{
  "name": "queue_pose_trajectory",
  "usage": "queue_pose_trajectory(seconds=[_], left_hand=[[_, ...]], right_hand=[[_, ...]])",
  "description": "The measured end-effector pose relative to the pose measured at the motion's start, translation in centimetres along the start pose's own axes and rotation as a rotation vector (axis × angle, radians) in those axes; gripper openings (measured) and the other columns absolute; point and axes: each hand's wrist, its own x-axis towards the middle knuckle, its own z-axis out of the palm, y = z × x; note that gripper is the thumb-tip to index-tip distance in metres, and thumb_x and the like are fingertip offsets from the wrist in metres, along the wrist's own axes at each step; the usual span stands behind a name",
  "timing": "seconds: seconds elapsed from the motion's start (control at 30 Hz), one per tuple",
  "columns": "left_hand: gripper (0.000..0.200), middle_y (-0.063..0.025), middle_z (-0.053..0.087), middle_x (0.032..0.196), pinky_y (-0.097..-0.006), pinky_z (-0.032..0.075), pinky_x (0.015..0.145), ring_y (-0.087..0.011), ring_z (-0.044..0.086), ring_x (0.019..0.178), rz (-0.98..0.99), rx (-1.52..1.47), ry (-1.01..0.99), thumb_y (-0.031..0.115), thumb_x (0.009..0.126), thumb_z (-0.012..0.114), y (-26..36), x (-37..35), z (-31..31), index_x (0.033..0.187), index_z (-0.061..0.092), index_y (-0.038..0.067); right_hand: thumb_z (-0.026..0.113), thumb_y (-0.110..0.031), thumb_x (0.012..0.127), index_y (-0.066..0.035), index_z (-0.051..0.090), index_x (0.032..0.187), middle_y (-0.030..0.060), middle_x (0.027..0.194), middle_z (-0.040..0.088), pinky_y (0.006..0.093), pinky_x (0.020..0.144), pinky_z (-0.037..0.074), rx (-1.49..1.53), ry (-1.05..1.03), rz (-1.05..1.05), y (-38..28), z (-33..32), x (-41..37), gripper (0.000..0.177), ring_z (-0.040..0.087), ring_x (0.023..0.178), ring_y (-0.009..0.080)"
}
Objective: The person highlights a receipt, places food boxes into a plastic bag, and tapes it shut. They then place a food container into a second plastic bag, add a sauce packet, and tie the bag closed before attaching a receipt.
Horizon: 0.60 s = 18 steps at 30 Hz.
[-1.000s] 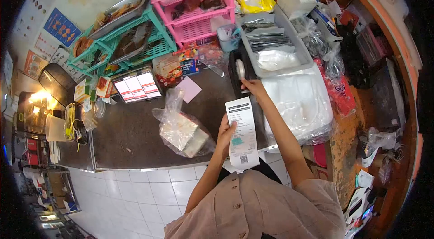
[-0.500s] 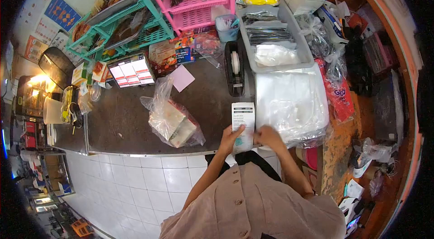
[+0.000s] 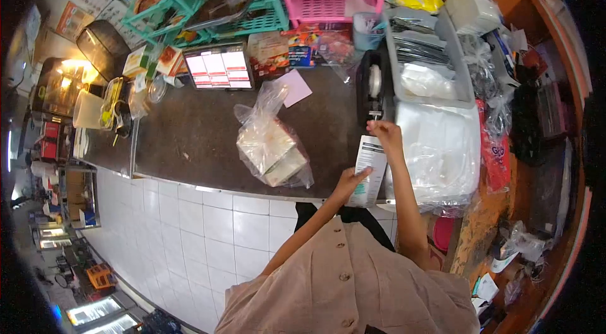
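Observation:
My left hand [image 3: 348, 185] is closed on a long printed paper receipt [image 3: 370, 158], thumb on its face, at the front edge of the dark counter. Just above the receipt, my right hand [image 3: 387, 136] pinches at the front end of a black tape dispenser [image 3: 362, 91], where the tape end comes off. A white roll of tape [image 3: 375, 80] sits inside the dispenser. To the left lies a clear plastic bag [image 3: 260, 113] with pale boxes [image 3: 273, 149] in it, its top bunched upward.
Right of the dispenser are a stack of clear plastic bags [image 3: 435, 151] and a grey bin [image 3: 466, 84] of packets. Behind stand a lit tablet [image 3: 218, 69], a blue cup [image 3: 368, 34], and pink [image 3: 334, 11] and green racks [image 3: 276, 9]. A pink paper [image 3: 294, 88] lies near the bagged boxes.
My right hand has moved up from beside the receipt to the tape dispenser's front end. The receipt now tilts slightly in my left hand. The whole view has shifted.

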Motion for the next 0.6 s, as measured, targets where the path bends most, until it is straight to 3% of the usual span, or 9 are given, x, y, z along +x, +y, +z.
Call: queue_pose_trajectory(seconds=[0.1,0.2,0.23,0.33,0.4,0.43,0.53,0.6], left_hand=[[0.037,-0.0040,0.061,0.081,-0.0272,0.046,0.061,-0.0111,0.056,0.069,0.032,0.058,-0.016,0.035,0.083,0.060,1.1,0.1,-0.3,0.095,0.060,0.000],[0.040,-0.0050,0.061,0.074,-0.0297,0.045,0.059,-0.0119,0.057,0.067,0.016,0.392,-0.027,0.039,0.083,0.058,1.3,-0.7,-2.0,0.089,0.062,0.000],[0.040,-0.0051,0.060,0.071,-0.0303,0.045,0.057,-0.0117,0.056,0.065,0.019,0.547,-0.029,0.040,0.083,0.057,1.4,-1.1,-2.8,0.086,0.063,0.000],[0.040,-0.0147,0.059,0.062,-0.0337,0.042,0.054,-0.0242,0.056,0.054,0.193,0.809,0.062,0.037,0.083,0.057,2.0,-4.3,-6.0,0.075,0.061,-0.002],[0.038,-0.0204,0.055,0.062,-0.0370,0.041,0.053,-0.0319,0.054,0.054,0.410,0.957,0.227,0.035,0.081,0.059,6.5,-10.7,-7.9,0.071,0.059,-0.002],[0.035,-0.0178,0.055,0.059,-0.0357,0.041,0.051,-0.0254,0.054,0.052,0.355,1.017,0.344,0.032,0.080,0.062,7.6,-13.2,-10.1,0.071,0.060,-0.002],[0.027,-0.0118,0.054,0.058,-0.0313,0.040,0.052,-0.0135,0.051,0.054,0.182,0.797,0.571,0.025,0.077,0.065,13.0,-20.3,-14.3,0.072,0.062,-0.001],[0.027,-0.0104,0.058,0.065,-0.0303,0.041,0.055,-0.0138,0.053,0.061,0.309,0.756,0.713,0.024,0.077,0.066,14.3,-21.6,-17.8,0.072,0.062,-0.002]], right_hand=[[0.061,-0.030,0.082,0.003,0.065,0.080,0.0083,0.076,0.065,0.0258,0.064,0.048,-0.022,0.126,0.034,1.9,0.7,1.0,0.033,0.061,0.067,0.0143],[0.063,-0.027,0.081,0.003,0.066,0.080,0.0073,0.074,0.065,0.0252,0.061,0.047,-0.564,0.120,0.059,2.2,0.5,-0.2,0.030,0.060,0.064,0.0137],[0.065,-0.024,0.079,0.003,0.066,0.080,0.0073,0.076,0.065,0.0239,0.063,0.046,-0.630,0.173,0.159,2.0,1.0,-1.0,0.027,0.060,0.066,0.0128],[0.067,-0.023,0.077,-0.001,0.069,0.077,0.0063,0.073,0.067,0.0233,0.064,0.045,-0.069,0.064,0.099,5.0,2.1,-1.9,0.023,0.060,0.066,0.0110],[0.066,-0.023,0.079,0.001,0.067,0.085,0.0081,0.082,0.066,0.0229,0.073,0.044,0.237,0.037,0.222,-0.3,4.7,-3.5,0.026,0.060,0.076,0.0111],[0.065,-0.023,0.080,0.003,0.065,0.090,0.0100,0.090,0.065,0.0234,0.080,0.043,0.308,0.016,0.204,-2.8,5.8,-4.1,0.028,0.059,0.084,0.0123],[0.067,-0.021,0.078,0.002,0.067,0.085,0.0055,0.083,0.063,0.0237,0.072,0.041,0.260,0.011,-0.036,-8.0,10.8,-4.2,0.024,0.055,0.077,0.0120],[0.067,-0.021,0.076,0.001,0.067,0.082,0.0053,0.078,0.059,0.0248,0.066,0.039,0.081,0.032,-0.211,-7.0,14.3,-2.9,0.022,0.053,0.073,0.0129]])
